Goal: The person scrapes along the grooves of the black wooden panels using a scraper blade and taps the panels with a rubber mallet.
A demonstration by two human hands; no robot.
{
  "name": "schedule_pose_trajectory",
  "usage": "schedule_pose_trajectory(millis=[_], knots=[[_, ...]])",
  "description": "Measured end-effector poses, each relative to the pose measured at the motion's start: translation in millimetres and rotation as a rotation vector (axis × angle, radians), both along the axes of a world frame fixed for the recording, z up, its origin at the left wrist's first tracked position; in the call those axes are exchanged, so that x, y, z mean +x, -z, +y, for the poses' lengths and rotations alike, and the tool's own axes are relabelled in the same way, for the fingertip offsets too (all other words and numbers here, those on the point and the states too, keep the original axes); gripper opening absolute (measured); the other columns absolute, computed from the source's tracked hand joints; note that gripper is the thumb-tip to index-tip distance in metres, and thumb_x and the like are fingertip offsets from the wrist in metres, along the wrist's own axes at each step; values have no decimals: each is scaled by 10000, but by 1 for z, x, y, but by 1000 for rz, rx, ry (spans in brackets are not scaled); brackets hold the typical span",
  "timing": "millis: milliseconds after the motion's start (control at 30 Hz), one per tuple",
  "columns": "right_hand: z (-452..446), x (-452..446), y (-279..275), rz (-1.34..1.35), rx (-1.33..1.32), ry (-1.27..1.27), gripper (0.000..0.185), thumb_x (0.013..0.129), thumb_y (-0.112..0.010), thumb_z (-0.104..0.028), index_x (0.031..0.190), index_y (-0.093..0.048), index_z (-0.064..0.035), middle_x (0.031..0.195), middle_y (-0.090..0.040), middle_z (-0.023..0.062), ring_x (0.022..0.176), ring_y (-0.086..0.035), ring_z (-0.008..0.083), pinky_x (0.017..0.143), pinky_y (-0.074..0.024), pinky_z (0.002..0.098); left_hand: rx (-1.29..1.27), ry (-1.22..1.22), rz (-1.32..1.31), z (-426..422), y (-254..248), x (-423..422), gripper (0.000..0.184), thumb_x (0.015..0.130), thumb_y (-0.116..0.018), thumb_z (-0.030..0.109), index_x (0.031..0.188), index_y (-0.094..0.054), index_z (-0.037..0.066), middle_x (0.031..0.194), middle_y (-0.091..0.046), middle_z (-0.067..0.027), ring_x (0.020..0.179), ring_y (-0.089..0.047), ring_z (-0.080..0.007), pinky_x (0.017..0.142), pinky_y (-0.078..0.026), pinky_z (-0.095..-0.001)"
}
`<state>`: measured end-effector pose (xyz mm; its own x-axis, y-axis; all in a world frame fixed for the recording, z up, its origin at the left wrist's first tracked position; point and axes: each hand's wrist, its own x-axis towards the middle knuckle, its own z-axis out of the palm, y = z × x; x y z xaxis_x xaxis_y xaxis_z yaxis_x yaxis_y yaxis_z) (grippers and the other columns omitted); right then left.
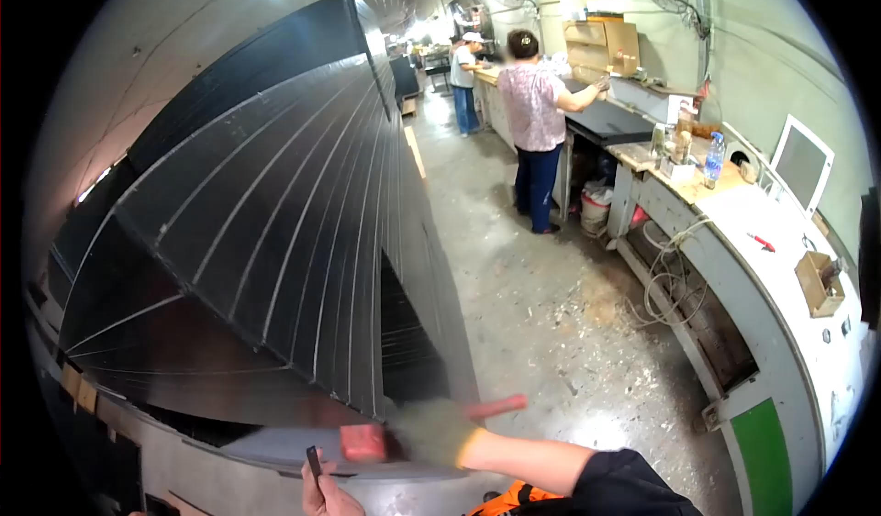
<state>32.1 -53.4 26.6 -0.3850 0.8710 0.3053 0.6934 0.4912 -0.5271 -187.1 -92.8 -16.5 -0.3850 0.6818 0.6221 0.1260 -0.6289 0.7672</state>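
A red mallet (pixel 364 443) is in my right hand (pixel 431 432), which wears a grey-green glove and is smeared by motion. The red block-like head shows left of the glove and the red handle end sticks out to its right. Low in the view, my left hand (pixel 332 498) pinches a small, thin dark piece (pixel 314 462), held upright; its kind is unclear. Both hands are beside the lower corner of a tall stack of black panels (pixel 266 204), with pale lines between the layers.
A long workbench (pixel 780 259) runs along the right wall, carrying a plastic bottle (pixel 715 160), a small box of tools (pixel 819 285) and a red-handled tool (pixel 761 243). One person (pixel 535 122) stands at the bench, another (pixel 464 85) farther back. Debris dots the concrete floor (pixel 551 332).
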Motion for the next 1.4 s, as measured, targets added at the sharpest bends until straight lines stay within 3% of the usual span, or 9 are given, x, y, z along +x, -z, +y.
schedule_pose_trajectory(millis=[100, 233, 300, 467, 700, 833, 1000, 1100, 1400], knots=[[-36, 53, -33, -35, -450, 134, 516, 826, -613, -246, 1278, -474, -40, 896, -666, 188, 846, -656, 358, 694, -509, 462, -9, -20, 59, 0, 13, -4, 249, 925, -522, 95, 1063, -642, -75, 1092, -656, -207, 917, -606, -212, 839, -457, -356], [-69, 110, 31, 492, -435, 291, 533, 817, -690, -340, 1243, -550, -51, 1016, -678, 182, 913, -663, 342, 785, -512, 400, -65, -99, -153, -2, 12, 16, 219, 961, -498, 117, 1029, -606, -61, 1069, -661, -204, 957, -622, -234, 813, -476, -327], [-81, 132, 38, 797, -747, 353, 297, 859, -677, -265, 1058, -640, -48, 889, -672, 56, 689, -618, 147, 624, -508, 305, -72, -34, -239, 2, 23, 13, 209, 996, -472, 161, 1083, -534, -19, 1114, -639, -195, 1087, -604, -301, 795, -506, -316], [-75, 151, 56, 1682, -807, 344, 179, 915, -594, -197, 1061, -536, -113, 576, -381, -50, 456, -348, 77, 415, -298, 224, -106, 92, -570, 5, -6, 48, 242, 1016, -441, 170, 1210, -424, 27, 1165, -603, -190, 1209, -532, -347, 804, -525, -320], [-51, 148, 69, 1733, -632, 379, 262, 938, -584, -360, 980, -531, -107, 666, -467, 17, 505, -454, 134, 443, -387, 293, -65, 41, -298, 29, -18, 44, 195, 1009, -481, 194, 1038, -565, 20, 1089, -619, -118, 1009, -587, -187, 885, -463, -314], [-48, 144, 94, 1662, -787, 354, 421, 920, -551, -507, 876, -480, -94, 692, -505, 25, 522, -488, 159, 459, -413, 324, -127, -242, -89, 54, -6, 42, 211, 1000, -512, 205, 896, -582, 36, 881, -611, -38, 793, -529, -96, 736, -446, -273], [-19, 129, 99, 985, 46, 462, 525, 897, -504, -617, 779, -497, -105, 593, -467, 1, 406, -408, 125, 378, -341, 274, -157, -215, -226, 72, -5, 56, 254, 987, -528, 256, 866, -529, 32, 803, -594, -57, 729, -549, -139, 670, -459, -268], [-17, 132, 68, 1454, -581, 378, 540, 909, -477, -622, 779, -499, -98, 558, -445, -3, 413, -412, 111, 384, -328, 263, -209, -231, -264, 76, -5, 56, 273, 971, -560, 267, 833, -519, 35, 792, -587, -65, 716, -544, -125, 650, -445, -232], [-2, 119, 65, 1569, -594, 472, 347, 967, -501, -455, 851, -460, -130, 591, -452, -17, 420, -414, 95, 381, -346, 251, -259, -194, -103, 77, 0, 59, 302, 957, -589, 273, 805, -528, 19, 736, -601, -78, 644, -540, -106, 618, -442, -212]])
